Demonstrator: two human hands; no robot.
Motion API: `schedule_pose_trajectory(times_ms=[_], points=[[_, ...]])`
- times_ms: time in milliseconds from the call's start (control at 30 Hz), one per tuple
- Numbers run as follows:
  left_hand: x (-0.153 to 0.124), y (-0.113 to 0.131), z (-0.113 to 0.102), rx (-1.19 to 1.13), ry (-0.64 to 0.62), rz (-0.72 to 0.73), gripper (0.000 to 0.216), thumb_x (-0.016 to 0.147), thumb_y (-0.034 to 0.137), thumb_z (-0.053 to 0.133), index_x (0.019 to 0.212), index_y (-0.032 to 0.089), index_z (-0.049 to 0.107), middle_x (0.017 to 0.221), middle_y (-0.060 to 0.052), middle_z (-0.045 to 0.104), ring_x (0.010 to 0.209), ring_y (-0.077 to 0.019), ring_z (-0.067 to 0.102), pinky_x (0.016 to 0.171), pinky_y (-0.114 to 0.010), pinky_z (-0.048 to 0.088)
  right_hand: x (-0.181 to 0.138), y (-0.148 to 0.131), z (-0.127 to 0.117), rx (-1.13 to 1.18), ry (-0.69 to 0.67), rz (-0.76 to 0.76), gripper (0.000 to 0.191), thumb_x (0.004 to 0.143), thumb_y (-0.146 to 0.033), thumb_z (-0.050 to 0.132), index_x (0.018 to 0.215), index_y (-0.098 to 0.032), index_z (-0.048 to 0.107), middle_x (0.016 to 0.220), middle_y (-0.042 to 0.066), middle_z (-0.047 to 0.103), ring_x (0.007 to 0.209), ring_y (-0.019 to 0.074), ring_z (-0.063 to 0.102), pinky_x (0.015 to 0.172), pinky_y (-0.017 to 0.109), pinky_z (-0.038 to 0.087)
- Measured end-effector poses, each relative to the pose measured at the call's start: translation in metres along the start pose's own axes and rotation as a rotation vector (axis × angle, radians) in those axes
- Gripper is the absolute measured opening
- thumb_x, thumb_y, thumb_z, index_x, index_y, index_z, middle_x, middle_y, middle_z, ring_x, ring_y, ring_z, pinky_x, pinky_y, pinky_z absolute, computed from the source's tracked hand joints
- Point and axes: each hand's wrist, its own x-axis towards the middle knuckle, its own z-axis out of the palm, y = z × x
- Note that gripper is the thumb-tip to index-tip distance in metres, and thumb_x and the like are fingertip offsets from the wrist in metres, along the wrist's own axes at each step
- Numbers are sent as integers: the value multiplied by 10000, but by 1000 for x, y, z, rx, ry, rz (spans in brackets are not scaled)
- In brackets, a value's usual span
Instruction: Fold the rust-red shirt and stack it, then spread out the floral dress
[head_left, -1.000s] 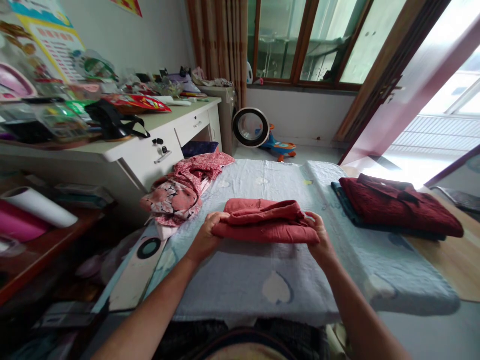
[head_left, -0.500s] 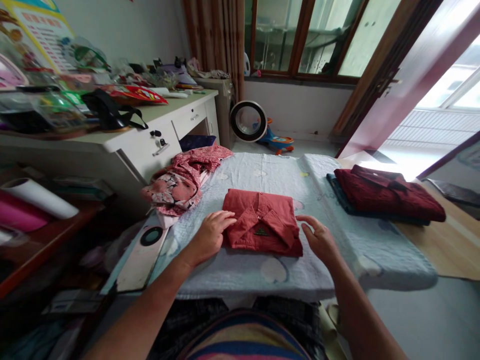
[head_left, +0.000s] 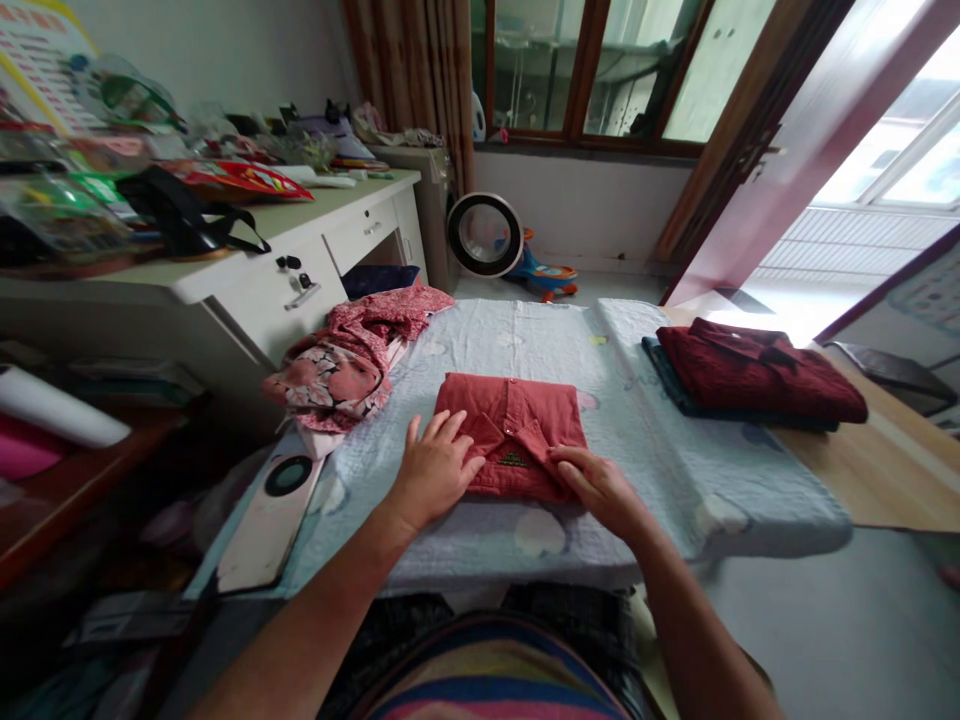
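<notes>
Pressing down flat, the left hand [head_left: 435, 468] lies with fingers spread on the near left part of the folded brick-red cotton shirt [head_left: 517, 420], while the right hand [head_left: 596, 485] rests palm-down, fingers together, along the shirt's near right edge, just beside a small dark badge on the chest. Neither hand is closed around the cloth; both are open and merely lie on it, a little apart from each other. A second ago the same shirt was pinched at both ends and held just above the surface; half a second ago it lay collar-up with both hands let go beside it; now the hands have come back onto it. By the look of it, the folding itself is finished and the bundle is only being flattened where it lies, in the middle of the pale blue quilted blanket [head_left: 660, 450]. To the right on that blanket sits a folded dark maroon shirt [head_left: 757, 370] on top of a dark blue garment [head_left: 660, 368], well apart from the hands. At the blanket's far left corner lies a crumpled pink floral garment [head_left: 349, 365], beside a cluttered white desk [head_left: 247, 290].
</notes>
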Motion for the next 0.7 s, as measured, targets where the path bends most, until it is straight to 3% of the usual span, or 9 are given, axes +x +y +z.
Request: schedule_pose_trajectory(times_ms=[67,167,300,400,567,700], points=[[11,17,-5,-17,15,74,209,862,278,617,1046,209,687,1418,-128,528,1340,-363,410,1134,-632,178,1,9,-12,35,153,83,303,937,-410,464,975,-244,714,960,49,746,904,232,681,836,362,509],[24,48,-3,-125,-102,305,373,834,286,655,1196,206,616,1461,-113,488,1358,-315,401,1137,-520,260,-1,26,-19,33,360,151,235,884,-388,514,911,-224,679,898,54,721,832,222,658,776,350,503],[28,76,22,-187,-193,446,598,774,402,728,1301,200,529,1435,-136,503,1326,-324,436,1128,-518,263,-8,42,-10,77,364,197,195,827,-354,550,923,-211,643,914,60,688,803,204,644,701,323,513],[27,84,38,-197,-185,421,546,778,342,723,1274,201,544,1342,-135,573,1247,-315,501,1112,-517,278,-12,45,0,82,324,193,208,791,-300,557,969,-221,630,917,45,675,787,191,635,712,324,514],[31,83,41,-361,-176,322,200,902,238,556,1067,213,666,1085,-76,699,1088,-262,597,1041,-450,377,-15,50,10,48,411,243,252,780,-321,576,1009,-217,593,894,44,658,757,191,615,729,337,501],[37,78,36,-713,-175,122,274,966,299,457,1078,222,695,1037,-55,722,978,-213,644,944,-356,472,-14,51,11,38,445,247,284,752,-361,629,993,-222,570,877,38,639,733,187,594,703,325,493]])
